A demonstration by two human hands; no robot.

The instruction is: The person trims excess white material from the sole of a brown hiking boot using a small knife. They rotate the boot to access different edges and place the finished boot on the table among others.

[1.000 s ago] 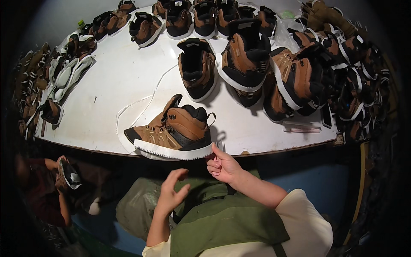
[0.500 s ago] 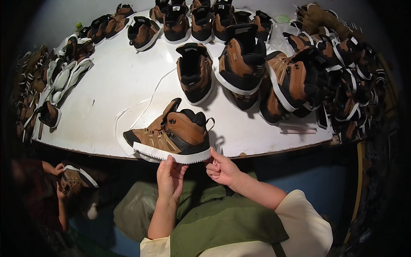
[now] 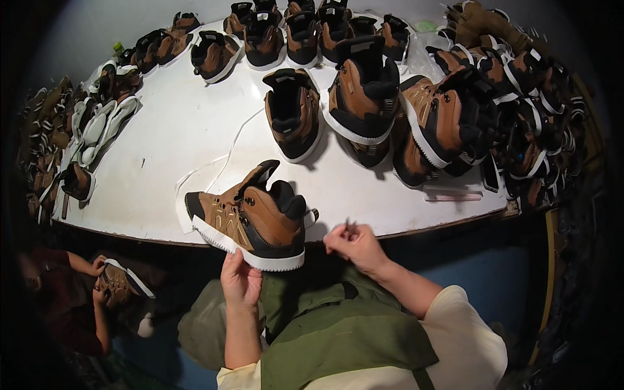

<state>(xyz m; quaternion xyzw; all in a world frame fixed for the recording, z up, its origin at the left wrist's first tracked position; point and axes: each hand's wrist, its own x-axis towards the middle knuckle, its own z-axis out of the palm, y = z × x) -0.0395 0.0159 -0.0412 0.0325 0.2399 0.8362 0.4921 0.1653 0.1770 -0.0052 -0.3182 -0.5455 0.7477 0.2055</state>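
Left hand (image 3: 242, 281): pinching, thumb and fingers on the white sole edge of a brown-and-black shoe (image 3: 273, 224), toe leftward, heel past the near table edge. Right hand (image 3: 359, 246): fingers curled, apart from the heel; cannot tell whether pinching anything. White table (image 3: 162, 143): upright shoes (image 3: 292, 120) beyond, pale pink strip (image 3: 455, 196) to right, heaped shoes (image 3: 533, 136) at far right. Lower left: co-worker's hand (image 3: 97, 265) on another shoe (image 3: 120, 284).

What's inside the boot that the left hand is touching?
Only the black padded collar and tongue show atop the brown boot at the left hand. Its near side covers the interior, so whether anything sits inside cannot be seen.
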